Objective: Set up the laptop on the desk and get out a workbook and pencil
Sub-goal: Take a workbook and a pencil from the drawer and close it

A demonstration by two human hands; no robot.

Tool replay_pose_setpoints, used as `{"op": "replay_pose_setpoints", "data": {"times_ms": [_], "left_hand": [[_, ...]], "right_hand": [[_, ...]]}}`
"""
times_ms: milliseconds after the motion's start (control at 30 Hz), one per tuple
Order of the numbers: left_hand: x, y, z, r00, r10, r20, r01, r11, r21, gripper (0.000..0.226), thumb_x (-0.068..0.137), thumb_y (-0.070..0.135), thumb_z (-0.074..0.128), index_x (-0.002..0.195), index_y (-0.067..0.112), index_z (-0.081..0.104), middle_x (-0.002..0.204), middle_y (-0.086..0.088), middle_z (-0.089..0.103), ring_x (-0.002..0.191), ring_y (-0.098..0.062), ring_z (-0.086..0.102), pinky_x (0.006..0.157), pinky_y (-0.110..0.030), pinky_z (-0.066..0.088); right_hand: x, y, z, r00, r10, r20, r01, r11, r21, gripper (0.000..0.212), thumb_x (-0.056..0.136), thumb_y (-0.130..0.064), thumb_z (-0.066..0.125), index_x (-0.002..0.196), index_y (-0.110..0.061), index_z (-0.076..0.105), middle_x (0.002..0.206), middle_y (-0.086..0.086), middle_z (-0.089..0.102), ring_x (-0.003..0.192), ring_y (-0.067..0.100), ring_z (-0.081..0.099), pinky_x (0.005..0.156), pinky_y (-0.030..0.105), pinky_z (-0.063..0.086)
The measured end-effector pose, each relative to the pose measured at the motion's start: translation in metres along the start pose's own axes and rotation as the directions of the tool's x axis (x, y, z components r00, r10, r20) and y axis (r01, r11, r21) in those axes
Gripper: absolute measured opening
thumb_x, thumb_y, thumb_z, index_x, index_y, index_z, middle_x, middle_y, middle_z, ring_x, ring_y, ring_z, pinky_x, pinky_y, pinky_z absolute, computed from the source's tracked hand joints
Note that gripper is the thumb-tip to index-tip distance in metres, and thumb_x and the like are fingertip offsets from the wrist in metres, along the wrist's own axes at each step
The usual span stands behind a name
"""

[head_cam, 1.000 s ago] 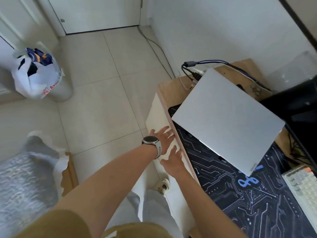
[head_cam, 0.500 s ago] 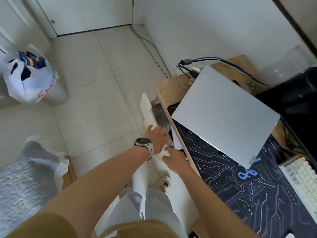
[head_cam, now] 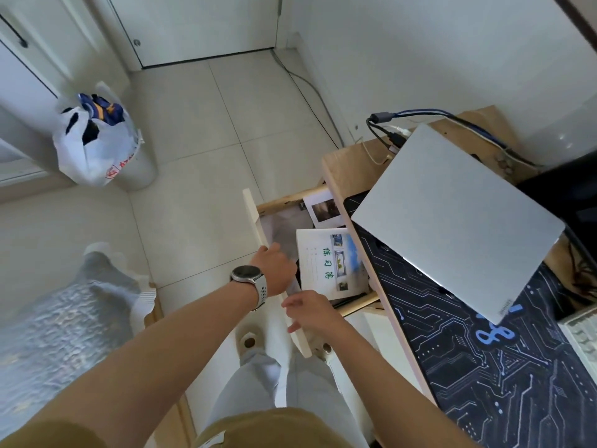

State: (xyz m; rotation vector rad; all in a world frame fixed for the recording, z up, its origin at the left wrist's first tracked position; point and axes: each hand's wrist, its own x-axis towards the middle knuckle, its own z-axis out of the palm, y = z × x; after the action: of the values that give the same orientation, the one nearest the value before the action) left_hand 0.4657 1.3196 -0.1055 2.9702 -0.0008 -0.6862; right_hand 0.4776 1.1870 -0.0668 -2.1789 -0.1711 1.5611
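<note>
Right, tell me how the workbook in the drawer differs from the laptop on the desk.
The workbook lies in the open drawer, below the desktop; the laptop rests on the desk, partly over the dark desk mat. The workbook's cover is white with green characters and small pictures; the laptop's lid is plain silver-grey. The workbook looks clearly smaller than the laptop. Both are closed and flat.

Both our forearms extend forward and down, bare to the sleeves. Our left hand (head_cam: 274, 270), wrist wearing a watch, curls its fingers over an edge, knuckles up. Our right hand (head_cam: 311, 310) sits just beside it, fingers loosely bent, thumb pointing left.
</note>
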Motion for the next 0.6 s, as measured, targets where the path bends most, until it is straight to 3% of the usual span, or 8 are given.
{"op": "replay_pose_setpoints", "data": {"times_ms": [167, 233, 367, 600], "left_hand": [[-0.010, -0.010, 0.000, 0.999, -0.017, 0.051, 0.015, 0.999, 0.038, 0.016, 0.090, 0.016, 0.046, 0.096, 0.017, 0.061, 0.096, -0.002, 0.062, 0.093, -0.021, 0.050, 0.081, -0.034, 0.043], [-0.016, -0.013, 0.000, 0.998, -0.022, 0.057, 0.018, 0.998, 0.062, 0.016, 0.089, 0.016, 0.047, 0.093, 0.017, 0.062, 0.093, -0.001, 0.063, 0.091, -0.021, 0.051, 0.081, -0.034, 0.041], [-0.027, -0.020, 0.002, 0.997, -0.030, 0.077, 0.026, 0.998, 0.064, 0.012, 0.087, 0.014, 0.046, 0.079, 0.018, 0.055, 0.089, -0.001, 0.062, 0.083, -0.018, 0.047, 0.082, -0.034, 0.041], [-0.049, -0.036, 0.010, 0.984, -0.066, 0.163, 0.060, 0.997, 0.042, 0.016, 0.084, 0.012, 0.048, 0.069, 0.016, 0.046, 0.080, -0.002, 0.058, 0.076, -0.019, 0.047, 0.082, -0.035, 0.043]], "right_hand": [[0.000, -0.014, 0.013, 0.996, -0.016, 0.082, 0.027, 0.989, -0.143, 0.031, 0.087, -0.015, 0.048, 0.112, -0.014, 0.065, 0.116, 0.005, 0.065, 0.081, 0.023, 0.073, 0.089, 0.037, 0.053], [0.000, -0.017, 0.019, 0.994, -0.017, 0.107, 0.035, 0.984, -0.175, 0.033, 0.087, -0.014, 0.044, 0.112, -0.011, 0.064, 0.116, 0.010, 0.067, 0.077, 0.023, 0.072, 0.094, 0.037, 0.050], [0.006, -0.019, 0.031, 0.991, 0.009, 0.133, 0.004, 0.995, -0.095, 0.029, 0.087, -0.017, 0.048, 0.109, -0.018, 0.066, 0.109, -0.002, 0.063, 0.076, 0.020, 0.074, 0.089, 0.031, 0.054], [0.009, -0.027, 0.060, 0.976, 0.027, 0.216, -0.031, 0.999, 0.014, 0.029, 0.084, -0.015, 0.049, 0.107, -0.019, 0.066, 0.115, 0.004, 0.063, 0.079, 0.022, 0.073, 0.086, 0.039, 0.057]]}}
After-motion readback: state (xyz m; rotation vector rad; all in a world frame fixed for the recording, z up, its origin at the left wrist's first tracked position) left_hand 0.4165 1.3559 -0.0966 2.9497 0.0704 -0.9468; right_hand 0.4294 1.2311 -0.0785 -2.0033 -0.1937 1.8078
